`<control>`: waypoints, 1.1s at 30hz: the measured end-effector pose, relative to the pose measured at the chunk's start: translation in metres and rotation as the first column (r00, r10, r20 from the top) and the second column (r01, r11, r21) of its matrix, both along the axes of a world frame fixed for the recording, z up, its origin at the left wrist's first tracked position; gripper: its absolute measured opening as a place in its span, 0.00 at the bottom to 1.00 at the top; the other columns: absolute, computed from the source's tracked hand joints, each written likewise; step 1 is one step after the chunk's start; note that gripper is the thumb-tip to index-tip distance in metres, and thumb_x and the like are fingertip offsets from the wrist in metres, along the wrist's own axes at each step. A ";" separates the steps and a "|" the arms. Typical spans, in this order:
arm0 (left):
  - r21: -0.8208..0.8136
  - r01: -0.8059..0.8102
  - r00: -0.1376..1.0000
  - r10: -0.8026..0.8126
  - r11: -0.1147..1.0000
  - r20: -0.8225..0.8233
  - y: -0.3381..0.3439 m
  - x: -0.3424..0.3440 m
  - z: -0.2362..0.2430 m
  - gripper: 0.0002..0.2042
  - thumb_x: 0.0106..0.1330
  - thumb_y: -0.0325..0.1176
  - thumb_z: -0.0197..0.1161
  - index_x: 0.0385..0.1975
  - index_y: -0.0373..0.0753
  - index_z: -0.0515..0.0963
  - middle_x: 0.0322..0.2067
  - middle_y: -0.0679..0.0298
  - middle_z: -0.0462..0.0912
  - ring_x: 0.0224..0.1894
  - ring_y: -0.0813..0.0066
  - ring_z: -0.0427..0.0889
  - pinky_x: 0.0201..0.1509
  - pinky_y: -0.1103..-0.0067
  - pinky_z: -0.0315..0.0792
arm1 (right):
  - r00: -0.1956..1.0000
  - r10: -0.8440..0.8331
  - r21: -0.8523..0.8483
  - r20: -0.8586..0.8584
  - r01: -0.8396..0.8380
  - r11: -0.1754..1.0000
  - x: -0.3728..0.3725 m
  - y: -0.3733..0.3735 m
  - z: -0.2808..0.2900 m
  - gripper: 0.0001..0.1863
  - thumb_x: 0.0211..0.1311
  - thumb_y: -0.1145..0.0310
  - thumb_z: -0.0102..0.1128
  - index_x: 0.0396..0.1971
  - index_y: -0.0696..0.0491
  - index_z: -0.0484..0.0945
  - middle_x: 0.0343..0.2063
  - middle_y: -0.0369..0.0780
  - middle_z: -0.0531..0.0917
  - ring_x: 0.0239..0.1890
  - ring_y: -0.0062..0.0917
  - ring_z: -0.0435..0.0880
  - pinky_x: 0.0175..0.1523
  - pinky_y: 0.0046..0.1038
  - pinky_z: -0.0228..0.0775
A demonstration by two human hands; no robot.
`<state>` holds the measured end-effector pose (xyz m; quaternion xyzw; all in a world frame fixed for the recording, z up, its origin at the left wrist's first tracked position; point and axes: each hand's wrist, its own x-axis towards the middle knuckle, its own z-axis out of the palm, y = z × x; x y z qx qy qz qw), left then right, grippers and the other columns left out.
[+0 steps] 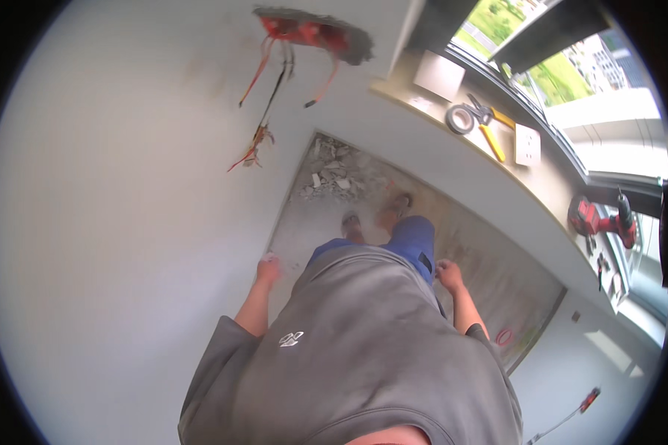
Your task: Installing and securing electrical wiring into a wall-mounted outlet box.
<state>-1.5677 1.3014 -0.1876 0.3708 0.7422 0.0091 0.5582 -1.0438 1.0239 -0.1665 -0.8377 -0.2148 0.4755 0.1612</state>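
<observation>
My left hand [269, 267] hangs low beside the pale wall, smeared by motion, so its fingers are unclear. By the right leg of my blue shorts [411, 241], my right hand [447, 273] is held with curled fingers; anything inside it is hidden. Ahead, a rough opening in the wall holds red wall boxes [304, 31]. Loose wires [274, 93] dangle from it, with a tangled bundle of stripped ends lower down.
Rubble [330, 174] lies on the dusty floor beyond my feet. The windowsill [416, 104] at right carries a white plate [439, 76], a tape roll [451, 115], yellow-handled pliers [491, 141], a socket plate [528, 144] and a red drill [586, 216]. A red loop [504, 338] lies on the floor.
</observation>
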 end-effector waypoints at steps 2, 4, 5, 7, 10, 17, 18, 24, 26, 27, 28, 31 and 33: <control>0.066 -0.181 0.983 0.180 0.981 0.026 -0.001 0.002 0.000 0.11 0.65 0.37 0.55 0.41 0.39 0.79 0.26 0.60 0.79 0.23 0.73 0.78 0.23 0.76 0.71 | 0.996 0.087 -0.075 0.007 -0.086 0.993 -0.010 -0.005 0.008 0.09 0.58 0.72 0.53 0.33 0.59 0.80 0.26 0.43 0.84 0.28 0.25 0.84 0.36 0.29 0.75; -0.003 0.006 1.000 -0.006 1.000 -0.013 0.009 0.003 -0.006 0.11 0.65 0.38 0.56 0.38 0.37 0.79 0.25 0.60 0.79 0.25 0.73 0.79 0.25 0.76 0.72 | 0.996 0.082 -0.060 0.021 -0.081 0.995 -0.015 -0.020 0.003 0.09 0.58 0.70 0.55 0.34 0.58 0.81 0.26 0.44 0.84 0.26 0.27 0.84 0.36 0.30 0.74; 0.016 -0.020 1.000 0.020 1.000 -0.008 0.015 -0.004 -0.019 0.11 0.65 0.38 0.56 0.38 0.37 0.79 0.25 0.60 0.79 0.25 0.73 0.79 0.25 0.76 0.72 | 0.999 -0.037 -0.032 -0.013 0.036 0.999 -0.019 -0.015 0.007 0.09 0.58 0.70 0.55 0.33 0.58 0.81 0.27 0.44 0.84 0.28 0.27 0.84 0.37 0.30 0.74; 0.364 0.596 0.798 -0.477 0.716 -0.369 0.018 -0.025 -0.049 0.12 0.64 0.38 0.56 0.39 0.37 0.79 0.27 0.61 0.81 0.26 0.73 0.81 0.27 0.75 0.73 | 0.990 -0.130 0.000 -0.054 0.130 0.991 -0.023 -0.011 0.015 0.09 0.57 0.69 0.56 0.33 0.57 0.81 0.28 0.45 0.85 0.29 0.27 0.85 0.38 0.29 0.74; 0.174 0.109 0.994 -0.112 0.979 0.009 0.049 0.026 -0.028 0.12 0.64 0.38 0.55 0.39 0.38 0.79 0.30 0.61 0.82 0.27 0.74 0.82 0.29 0.75 0.75 | 0.998 0.022 -0.069 0.061 -0.018 0.997 -0.022 -0.030 0.017 0.11 0.56 0.68 0.57 0.34 0.58 0.82 0.33 0.47 0.85 0.36 0.33 0.85 0.43 0.30 0.75; 0.209 -0.021 0.987 -0.014 0.978 0.162 0.025 0.060 0.008 0.13 0.64 0.39 0.56 0.42 0.38 0.78 0.29 0.61 0.82 0.26 0.74 0.81 0.28 0.76 0.74 | 0.933 0.324 -0.193 0.157 -0.292 0.937 0.037 -0.015 0.010 0.15 0.55 0.66 0.58 0.39 0.59 0.81 0.38 0.51 0.84 0.43 0.41 0.83 0.48 0.34 0.74; 0.162 -0.073 0.986 0.047 0.984 0.157 0.012 0.054 0.004 0.13 0.64 0.39 0.56 0.43 0.38 0.78 0.28 0.62 0.81 0.25 0.74 0.80 0.27 0.76 0.74 | 0.918 0.337 -0.125 0.209 -0.317 0.940 0.045 0.000 0.011 0.15 0.56 0.67 0.57 0.40 0.59 0.81 0.38 0.51 0.84 0.42 0.40 0.84 0.47 0.34 0.75; -0.131 -0.304 0.946 0.316 0.943 0.075 -0.071 0.041 0.017 0.16 0.68 0.40 0.53 0.49 0.37 0.74 0.34 0.61 0.80 0.30 0.70 0.80 0.33 0.75 0.76 | 0.984 0.178 -0.073 -0.019 -0.179 0.981 0.099 0.067 0.014 0.15 0.58 0.69 0.55 0.40 0.62 0.80 0.33 0.46 0.85 0.36 0.32 0.84 0.43 0.32 0.74; -0.166 -0.388 0.914 0.402 0.906 0.060 -0.086 0.044 0.026 0.16 0.68 0.41 0.53 0.49 0.37 0.74 0.35 0.60 0.80 0.31 0.70 0.80 0.33 0.74 0.76 | 0.974 0.218 -0.055 -0.062 -0.222 0.974 0.116 0.077 0.005 0.14 0.61 0.69 0.54 0.42 0.62 0.80 0.33 0.44 0.85 0.33 0.26 0.83 0.41 0.29 0.74; -0.165 -0.342 0.934 0.354 0.925 0.047 -0.093 0.051 0.033 0.17 0.69 0.41 0.53 0.50 0.37 0.73 0.37 0.60 0.79 0.31 0.70 0.80 0.33 0.74 0.76 | 0.980 0.186 -0.026 -0.077 -0.188 0.982 0.122 0.083 0.000 0.14 0.62 0.68 0.54 0.42 0.61 0.80 0.34 0.44 0.84 0.32 0.26 0.83 0.40 0.29 0.74; -0.165 -0.296 0.952 0.306 0.941 0.032 -0.100 0.057 0.040 0.17 0.69 0.41 0.52 0.50 0.36 0.73 0.38 0.60 0.79 0.32 0.70 0.80 0.33 0.75 0.76 | 0.984 0.154 0.003 -0.093 -0.155 0.988 0.127 0.088 -0.005 0.14 0.63 0.67 0.53 0.42 0.60 0.80 0.34 0.44 0.84 0.31 0.27 0.83 0.40 0.29 0.74; -0.053 -0.338 0.940 0.340 0.940 0.041 -0.095 0.104 0.070 0.15 0.67 0.41 0.55 0.44 0.36 0.76 0.31 0.62 0.79 0.27 0.74 0.79 0.26 0.77 0.72 | 0.768 0.632 0.177 0.107 -0.640 0.748 0.175 0.050 -0.057 0.14 0.59 0.65 0.57 0.41 0.57 0.80 0.34 0.45 0.84 0.34 0.32 0.83 0.42 0.34 0.74; 0.002 -0.360 0.932 0.360 0.933 0.042 -0.095 0.123 0.078 0.16 0.67 0.40 0.55 0.46 0.35 0.75 0.31 0.62 0.79 0.28 0.74 0.79 0.26 0.77 0.72 | 0.807 0.590 0.112 0.004 -0.587 0.802 0.188 0.048 -0.081 0.14 0.56 0.65 0.58 0.40 0.56 0.80 0.35 0.45 0.83 0.38 0.35 0.82 0.44 0.37 0.74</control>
